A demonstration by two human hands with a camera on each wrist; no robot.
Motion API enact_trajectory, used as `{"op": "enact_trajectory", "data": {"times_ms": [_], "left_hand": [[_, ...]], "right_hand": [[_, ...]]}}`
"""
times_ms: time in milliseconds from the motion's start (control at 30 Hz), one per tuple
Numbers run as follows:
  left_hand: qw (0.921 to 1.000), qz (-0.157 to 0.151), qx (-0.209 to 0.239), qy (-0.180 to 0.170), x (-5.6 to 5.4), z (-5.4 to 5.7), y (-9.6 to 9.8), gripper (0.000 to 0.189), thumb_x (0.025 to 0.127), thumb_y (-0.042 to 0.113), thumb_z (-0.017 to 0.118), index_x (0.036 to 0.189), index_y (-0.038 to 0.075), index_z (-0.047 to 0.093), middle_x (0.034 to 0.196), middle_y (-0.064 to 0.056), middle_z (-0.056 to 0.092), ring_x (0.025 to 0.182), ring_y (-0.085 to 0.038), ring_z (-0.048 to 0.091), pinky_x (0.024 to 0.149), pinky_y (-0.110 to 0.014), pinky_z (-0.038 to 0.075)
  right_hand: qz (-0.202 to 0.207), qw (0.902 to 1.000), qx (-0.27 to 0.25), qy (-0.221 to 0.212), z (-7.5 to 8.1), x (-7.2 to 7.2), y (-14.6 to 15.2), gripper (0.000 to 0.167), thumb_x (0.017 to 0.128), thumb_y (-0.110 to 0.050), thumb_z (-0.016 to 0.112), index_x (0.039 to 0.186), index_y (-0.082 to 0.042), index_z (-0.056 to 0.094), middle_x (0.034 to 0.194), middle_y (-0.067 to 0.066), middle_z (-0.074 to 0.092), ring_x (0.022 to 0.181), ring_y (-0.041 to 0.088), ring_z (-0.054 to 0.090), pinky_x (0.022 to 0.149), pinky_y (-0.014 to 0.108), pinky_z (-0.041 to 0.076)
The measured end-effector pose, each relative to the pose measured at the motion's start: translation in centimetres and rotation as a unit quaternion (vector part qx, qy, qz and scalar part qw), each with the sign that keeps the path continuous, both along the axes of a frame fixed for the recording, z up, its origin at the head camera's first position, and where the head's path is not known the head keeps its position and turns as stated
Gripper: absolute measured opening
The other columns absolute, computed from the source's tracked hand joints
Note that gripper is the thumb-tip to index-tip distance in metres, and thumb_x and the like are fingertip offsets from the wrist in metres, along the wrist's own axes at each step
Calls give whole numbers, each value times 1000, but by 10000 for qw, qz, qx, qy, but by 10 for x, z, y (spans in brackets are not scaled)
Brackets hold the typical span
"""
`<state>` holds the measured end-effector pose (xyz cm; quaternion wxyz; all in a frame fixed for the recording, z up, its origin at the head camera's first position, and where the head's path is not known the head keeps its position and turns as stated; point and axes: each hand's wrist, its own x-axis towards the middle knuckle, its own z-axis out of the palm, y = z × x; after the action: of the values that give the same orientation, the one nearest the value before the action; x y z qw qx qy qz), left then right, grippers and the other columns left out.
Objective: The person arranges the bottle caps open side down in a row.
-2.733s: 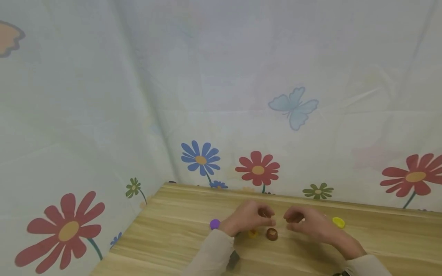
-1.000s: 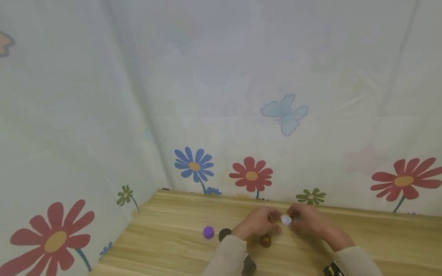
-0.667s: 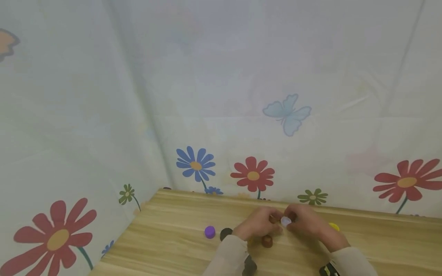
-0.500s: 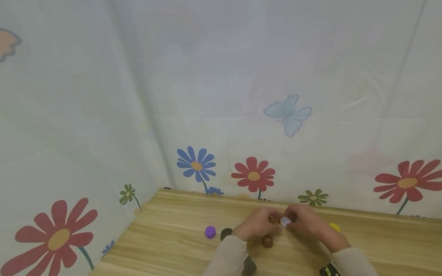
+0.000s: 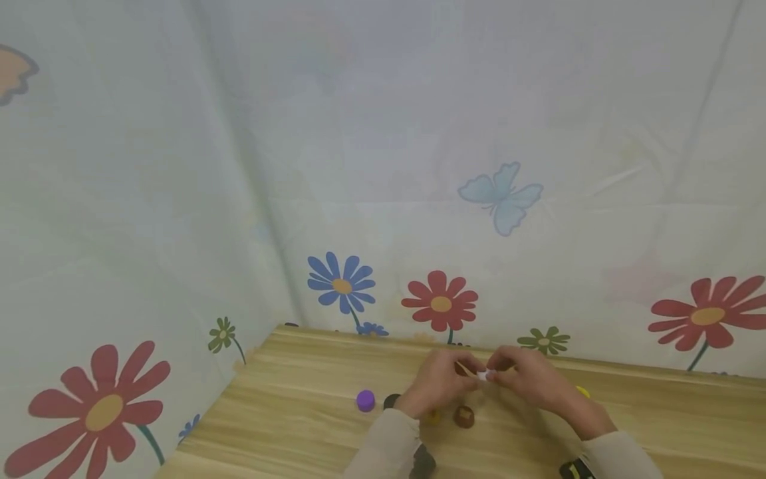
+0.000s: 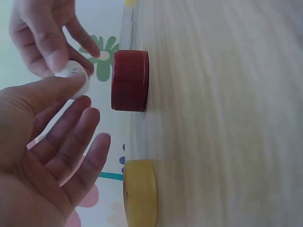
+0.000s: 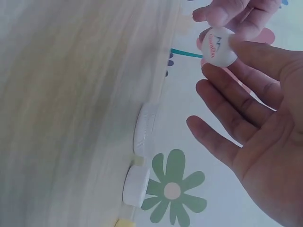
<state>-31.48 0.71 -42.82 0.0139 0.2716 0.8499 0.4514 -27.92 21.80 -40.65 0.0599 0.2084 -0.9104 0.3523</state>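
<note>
Both hands meet above the table around a small white bottle cap (image 5: 485, 376), which carries printed lettering in the right wrist view. My left hand (image 5: 435, 380) pinches one side of this cap between thumb and finger, its other fingers loosely spread. From the opposite side, my right hand (image 5: 532, 378) pinches it the same way. Just below the hands a reddish-brown bottle cap (image 5: 463, 417) rests on the table; its ribbed side (image 6: 130, 80) shows in the left wrist view. Beside it lies a yellow cap (image 6: 140, 194), mostly behind the left hand in the head view.
Left of the hands, a purple cap (image 5: 366, 400) and a partly hidden black cap (image 5: 391, 401) lie on the wooden table (image 5: 299, 399). Another yellow cap (image 5: 583, 392) shows behind the right wrist. Two white caps (image 7: 144, 130) (image 7: 136, 186) stand near the table's back edge. A flowered cloth hangs behind.
The hands, apart at first, have come together with the white bottle cap between them. The cap has since turned from face-on to nearly edge-on, and the hands have risen slightly.
</note>
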Motion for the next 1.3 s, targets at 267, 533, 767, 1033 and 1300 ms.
{"op": "enact_trajectory", "data": {"times_ms": [267, 533, 767, 1033, 1300], "left_hand": [[9996, -19, -106, 268, 0, 2, 1, 8, 89, 21, 89, 95, 21, 83, 84, 19, 69, 76, -2, 62, 71, -22, 53], [9980, -215, -165, 572, 2, 4, -1, 11, 92, 25, 86, 99, 17, 83, 87, 17, 70, 79, -1, 61, 76, -21, 53], [9971, -280, -162, 688, 3, 5, -4, 12, 92, 21, 87, 101, 17, 81, 87, 15, 71, 79, 0, 62, 75, -19, 53], [9958, -521, -262, 707, 5, 7, -2, 24, 89, 14, 88, 111, 19, 81, 88, 12, 75, 74, 1, 64, 72, -17, 53], [9948, -490, -512, 726, 8, 7, 0, 27, 87, 17, 90, 112, 20, 81, 83, 16, 71, 71, 4, 62, 70, -17, 52]], "right_hand": [[416, 9978, -521, 65, -6, 9, 8, 7, 100, -20, 76, 101, -13, 74, 99, -6, 74, 94, 15, 70, 84, 39, 59], [508, 9959, -725, 194, -9, 12, 8, 8, 99, -19, 77, 100, -13, 73, 98, -6, 73, 92, 13, 69, 81, 34, 59], [540, 9956, -728, 233, -10, 11, 7, 10, 102, -22, 74, 103, -12, 73, 96, -7, 72, 89, 9, 68, 81, 33, 58], [463, 9948, -901, -50, -10, 18, 11, 11, 100, -15, 75, 107, -7, 71, 97, -3, 74, 89, 13, 70, 79, 31, 57], [506, 9934, -978, -335, -8, 22, 12, 16, 99, -16, 76, 109, -5, 70, 98, -1, 74, 90, 15, 71, 76, 31, 56]]}}
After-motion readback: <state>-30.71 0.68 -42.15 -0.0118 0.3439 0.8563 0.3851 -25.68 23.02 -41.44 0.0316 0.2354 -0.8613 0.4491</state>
